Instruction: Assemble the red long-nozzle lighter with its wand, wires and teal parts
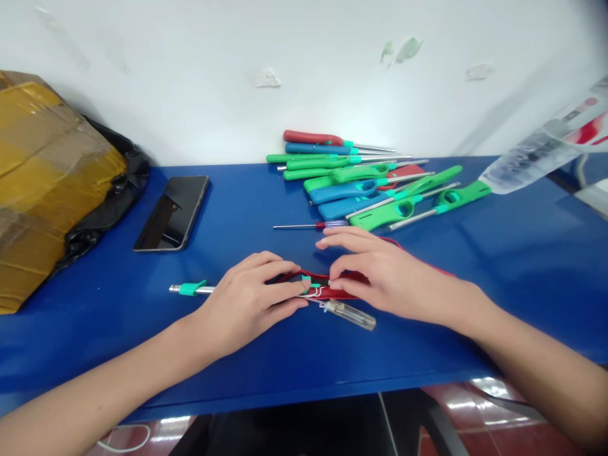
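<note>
An opened red lighter shell [332, 285] with a green trigger piece lies on the blue table [475, 285] in front of me. My left hand [247, 301] presses its fingers together on the shell's left end, over the metal tube with a green collar [190, 289] that sticks out to the left. From the right, my right hand [380, 272] pinches the middle of the shell. A clear plastic gas tank [351, 314] lies just in front of the shell, below my fingers.
A pile of several green, blue and red long-nosed lighters [365, 177] lies at the back. A small screwdriver [308, 225] lies before it. A phone [173, 212] lies left, beside a taped cardboard box on a black bag [47, 177]. A clear plastic bag [541, 152] hangs at right.
</note>
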A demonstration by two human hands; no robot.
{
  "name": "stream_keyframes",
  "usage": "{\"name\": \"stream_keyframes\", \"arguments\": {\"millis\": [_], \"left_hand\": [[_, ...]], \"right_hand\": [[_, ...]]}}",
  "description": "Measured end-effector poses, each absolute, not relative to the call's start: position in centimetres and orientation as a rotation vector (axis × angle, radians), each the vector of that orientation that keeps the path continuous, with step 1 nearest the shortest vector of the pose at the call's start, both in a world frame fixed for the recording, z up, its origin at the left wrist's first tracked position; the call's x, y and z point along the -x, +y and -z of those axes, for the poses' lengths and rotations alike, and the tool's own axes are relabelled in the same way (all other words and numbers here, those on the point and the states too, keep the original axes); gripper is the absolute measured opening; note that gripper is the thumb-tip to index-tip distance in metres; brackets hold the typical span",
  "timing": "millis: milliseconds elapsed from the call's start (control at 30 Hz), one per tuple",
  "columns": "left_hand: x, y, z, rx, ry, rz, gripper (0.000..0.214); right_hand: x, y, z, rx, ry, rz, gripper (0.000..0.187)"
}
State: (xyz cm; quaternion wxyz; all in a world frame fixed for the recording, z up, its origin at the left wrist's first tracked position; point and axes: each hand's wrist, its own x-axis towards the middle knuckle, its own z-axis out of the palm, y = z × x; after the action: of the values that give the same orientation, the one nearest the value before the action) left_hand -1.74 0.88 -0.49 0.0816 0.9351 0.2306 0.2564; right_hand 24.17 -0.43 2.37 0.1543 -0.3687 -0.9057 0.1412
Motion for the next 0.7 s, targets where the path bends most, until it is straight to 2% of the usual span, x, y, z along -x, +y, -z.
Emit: {"name": "stream_keyframes", "arguments": {"millis": [133, 433, 700], "left_hand": [[1.8, 0.9, 0.4, -2.815, 0.680, -0.753, 0.016], [1.7, 0.7, 1.0, -2.844, 0.728, -0.837, 0.015], [2.1, 1.8, 0.4, -2.803, 0.678, -0.718, 0.023]], "right_hand": [[-24.0, -0.4, -2.2, 1.073, -2.582, -0.404, 0.017], [-23.6, -1.1, -1.4, 1.052, -2.636, -0.162, 0.018], [-22.9, -1.2, -1.5, 1.147, -2.562, -0.091, 0.015]]}}
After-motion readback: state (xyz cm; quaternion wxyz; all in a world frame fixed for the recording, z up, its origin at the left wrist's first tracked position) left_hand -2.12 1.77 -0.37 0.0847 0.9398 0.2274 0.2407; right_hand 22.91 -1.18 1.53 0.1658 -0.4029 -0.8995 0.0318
